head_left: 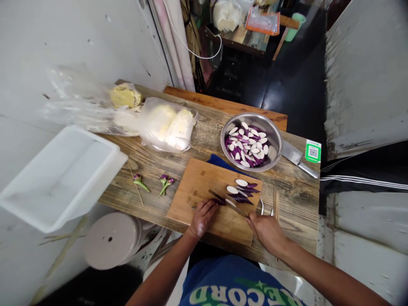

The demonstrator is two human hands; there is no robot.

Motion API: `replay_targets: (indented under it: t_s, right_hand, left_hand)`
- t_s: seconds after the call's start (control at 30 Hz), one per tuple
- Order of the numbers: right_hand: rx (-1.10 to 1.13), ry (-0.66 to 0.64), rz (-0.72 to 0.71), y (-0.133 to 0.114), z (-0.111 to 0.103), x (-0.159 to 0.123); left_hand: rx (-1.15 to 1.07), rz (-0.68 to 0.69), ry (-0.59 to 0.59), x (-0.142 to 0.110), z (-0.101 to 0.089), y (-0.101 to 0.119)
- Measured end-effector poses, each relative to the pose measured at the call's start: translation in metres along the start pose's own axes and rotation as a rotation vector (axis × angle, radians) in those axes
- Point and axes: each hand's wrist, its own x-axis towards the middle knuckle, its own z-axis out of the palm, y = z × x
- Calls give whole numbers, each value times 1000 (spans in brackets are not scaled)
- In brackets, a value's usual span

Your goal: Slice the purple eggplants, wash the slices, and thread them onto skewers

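My right hand (266, 231) is closed round the handle of a narrow knife (236, 209), its blade slanting up and left over the wooden cutting board (185, 199). At the blade's left side, the curled fingers of my left hand (204, 217) press on a dark purple eggplant (219, 201), mostly hidden by the fingers and blade. Slanted eggplant slices (241, 197) with white faces lie on the board just beyond the knife. A steel bowl (276, 127) behind the board holds many more cut eggplant pieces (247, 144).
A cleaver (291, 152) lies right of the bowl, by a green QR card (313, 151). Eggplant stem ends (165, 183) sit left of the board. Farther left are a bagged pale vegetable (168, 125) and a white bin (63, 174). Thin sticks (276, 204) lie right, and a stool (110, 240) stands below.
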Motion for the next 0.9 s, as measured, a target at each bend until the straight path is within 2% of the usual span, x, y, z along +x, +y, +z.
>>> replay_targets:
  t_s: [0.23, 0.47, 0.67, 0.77, 0.9]
  right_hand:
    - [-62, -19, -85, 2, 2, -9]
    - [-33, -17, -57, 2, 0, -7]
    - [-74, -3, -94, 10, 0, -6]
    - [-63, -66, -104, 12, -4, 0]
    - [-44, -94, -67, -4, -3, 19]
  left_hand:
    - [-10, 1, 12, 2, -1, 3]
    - [-13, 1, 14, 2, -2, 2]
    - [2, 17, 43, 0, 2, 0]
    - [-32, 4, 23, -1, 3, -1]
    - [-75, -16, -24, -2, 4, -3]
